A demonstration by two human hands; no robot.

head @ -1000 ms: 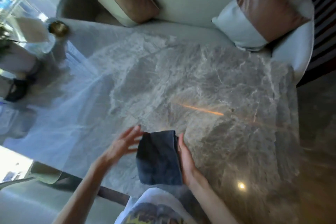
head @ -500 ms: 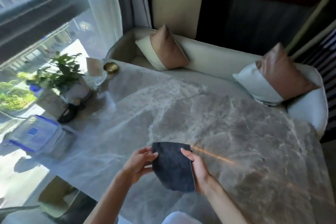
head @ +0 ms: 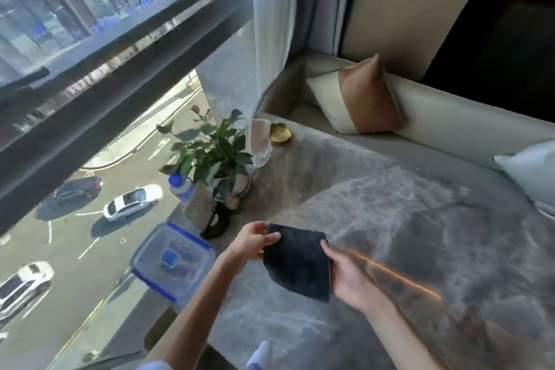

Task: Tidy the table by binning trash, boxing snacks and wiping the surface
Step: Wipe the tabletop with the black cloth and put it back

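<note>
Grey marble table (head: 405, 219) fills the lower right of the frame, bench seat (head: 450, 126) with a tan cushion (head: 366, 99) along its far edge. Both hands grip a dark folded cloth (head: 297, 264) low centre, left hand (head: 252, 242) pinching its top corner, right hand (head: 348, 276) clamping its side. Left of them: clear lidded box (head: 174, 261), potted plant (head: 210, 153), window (head: 90, 69) over the street.

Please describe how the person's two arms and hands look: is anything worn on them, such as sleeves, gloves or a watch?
Both forearms are bare, with no gloves on the left hand or the right hand. No watch, ring or bracelet is visible. Only at the bottom edge does a light, pale blue-white garment show, probably the edge of a short-sleeved top.
</note>
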